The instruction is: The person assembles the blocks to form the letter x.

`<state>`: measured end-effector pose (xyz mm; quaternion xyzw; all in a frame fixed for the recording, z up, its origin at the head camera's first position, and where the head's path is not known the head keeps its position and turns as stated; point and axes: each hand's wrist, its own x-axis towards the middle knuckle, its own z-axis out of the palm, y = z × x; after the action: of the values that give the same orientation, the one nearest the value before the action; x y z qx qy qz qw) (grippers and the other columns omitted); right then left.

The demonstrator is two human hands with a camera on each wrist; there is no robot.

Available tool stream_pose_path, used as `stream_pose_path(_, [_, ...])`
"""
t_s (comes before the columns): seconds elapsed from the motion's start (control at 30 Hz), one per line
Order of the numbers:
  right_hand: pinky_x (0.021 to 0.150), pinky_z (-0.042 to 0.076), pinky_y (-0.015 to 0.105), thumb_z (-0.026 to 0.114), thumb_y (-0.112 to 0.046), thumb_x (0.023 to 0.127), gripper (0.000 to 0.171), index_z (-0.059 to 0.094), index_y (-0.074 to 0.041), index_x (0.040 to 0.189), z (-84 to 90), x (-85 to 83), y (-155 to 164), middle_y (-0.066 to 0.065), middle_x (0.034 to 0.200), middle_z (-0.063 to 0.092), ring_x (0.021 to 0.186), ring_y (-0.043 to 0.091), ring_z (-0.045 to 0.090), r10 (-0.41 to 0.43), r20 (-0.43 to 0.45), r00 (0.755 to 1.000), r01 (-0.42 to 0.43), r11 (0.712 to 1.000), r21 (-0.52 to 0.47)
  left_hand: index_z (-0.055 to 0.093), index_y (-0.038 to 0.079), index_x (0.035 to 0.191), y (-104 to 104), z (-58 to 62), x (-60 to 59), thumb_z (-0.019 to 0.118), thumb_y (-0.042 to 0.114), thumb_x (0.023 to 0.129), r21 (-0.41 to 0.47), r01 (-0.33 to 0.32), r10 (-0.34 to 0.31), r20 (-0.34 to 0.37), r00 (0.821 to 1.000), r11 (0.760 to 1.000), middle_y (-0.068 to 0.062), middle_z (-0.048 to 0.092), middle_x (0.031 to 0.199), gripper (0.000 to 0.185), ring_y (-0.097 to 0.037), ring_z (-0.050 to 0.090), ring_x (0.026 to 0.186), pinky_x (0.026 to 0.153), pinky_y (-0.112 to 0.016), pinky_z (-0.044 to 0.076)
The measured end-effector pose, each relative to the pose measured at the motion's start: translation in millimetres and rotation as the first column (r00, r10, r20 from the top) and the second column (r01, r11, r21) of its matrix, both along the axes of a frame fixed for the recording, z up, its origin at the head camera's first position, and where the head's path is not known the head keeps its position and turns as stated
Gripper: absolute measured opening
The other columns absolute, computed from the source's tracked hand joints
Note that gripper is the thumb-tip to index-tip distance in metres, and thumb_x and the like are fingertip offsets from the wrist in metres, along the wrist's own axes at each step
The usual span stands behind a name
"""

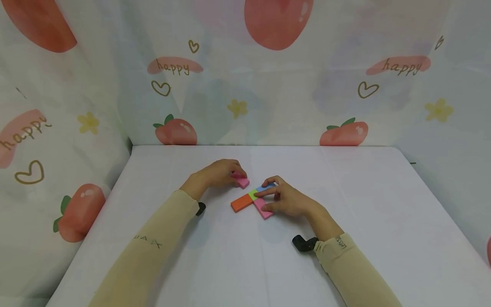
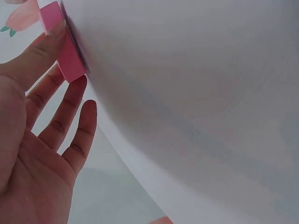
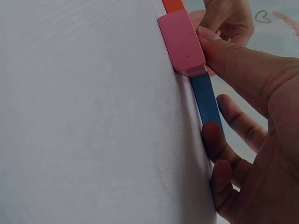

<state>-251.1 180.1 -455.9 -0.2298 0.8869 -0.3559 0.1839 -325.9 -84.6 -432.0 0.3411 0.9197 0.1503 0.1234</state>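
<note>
Between the thumb and fingers of my left hand (image 1: 221, 172) is a pink rectangular block (image 1: 242, 182), pinched on its faces just above the table's back half. In the left wrist view the thumb lies along one side of this pink block (image 2: 66, 51), and two fingers stand apart from it. My right hand (image 1: 291, 199) rests over a flat group of blocks: an orange block (image 1: 241, 203), a small green block (image 1: 252, 195), a blue block (image 1: 264, 187) and a second pink block (image 1: 262, 208). Its thumb touches the pink one, a finger touches the green one, and others reach the blue one.
A white cloth-covered table (image 1: 230, 264) stretches around both hands. Behind it hangs a printed curtain (image 1: 276, 94) with strawberries, and another section stands along the left side. Black wrist mounts (image 1: 304, 243) stick out at the sleeves.
</note>
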Motion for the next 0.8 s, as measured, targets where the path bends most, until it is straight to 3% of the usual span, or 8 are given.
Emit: stream_pose_path(0.8, [0.085, 0.041, 0.034, 0.075, -0.033, 0.084, 0.038, 0.068, -0.035, 0.121, 2.7, 0.6, 1, -0.005, 0.138, 0.036, 0.101, 0.020, 0.047, 0.016, -0.015, 1.000, -0.016, 1.000, 0.001, 0.069, 0.033, 0.116, 11, -3.8, 2.6, 0.073, 0.031, 0.086, -0.012, 0.038, -0.038, 0.006, 0.999, 0.999, 0.011, 0.059, 0.112, 0.030, -0.009, 0.054, 0.103, 0.096, -0.030, 0.047])
